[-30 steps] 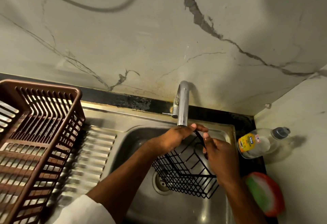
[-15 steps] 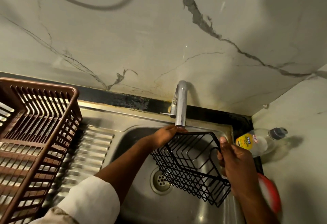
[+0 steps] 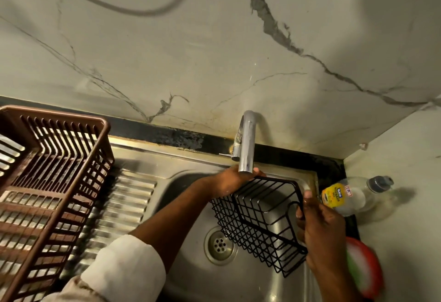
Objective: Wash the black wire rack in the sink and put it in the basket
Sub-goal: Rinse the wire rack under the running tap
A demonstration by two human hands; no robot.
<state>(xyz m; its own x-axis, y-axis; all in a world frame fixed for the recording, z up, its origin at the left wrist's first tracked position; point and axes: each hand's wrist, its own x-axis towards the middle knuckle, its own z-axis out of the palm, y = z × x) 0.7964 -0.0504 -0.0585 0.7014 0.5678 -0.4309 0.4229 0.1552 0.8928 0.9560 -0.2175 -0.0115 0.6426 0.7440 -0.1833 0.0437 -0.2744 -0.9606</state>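
Over the sink [image 3: 181, 275], both hands grip the black wire rack [image 3: 260, 220], left hand [image 3: 232, 180] fingers hidden behind tap [image 3: 247, 144], right hand [image 3: 319, 225]

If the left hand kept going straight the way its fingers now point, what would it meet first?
The left hand grips the far rim of the black wire rack, pointing right and away. Straight on, it would probably meet the faucet spout, which overlaps its fingers in this view; depth is unclear, so it might pass beneath.

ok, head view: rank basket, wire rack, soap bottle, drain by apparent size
1. Brown basket, partly cut off by the frame and nearer the camera
2. Black wire rack
3. Soap bottle
4. Drain, not far behind the bottle
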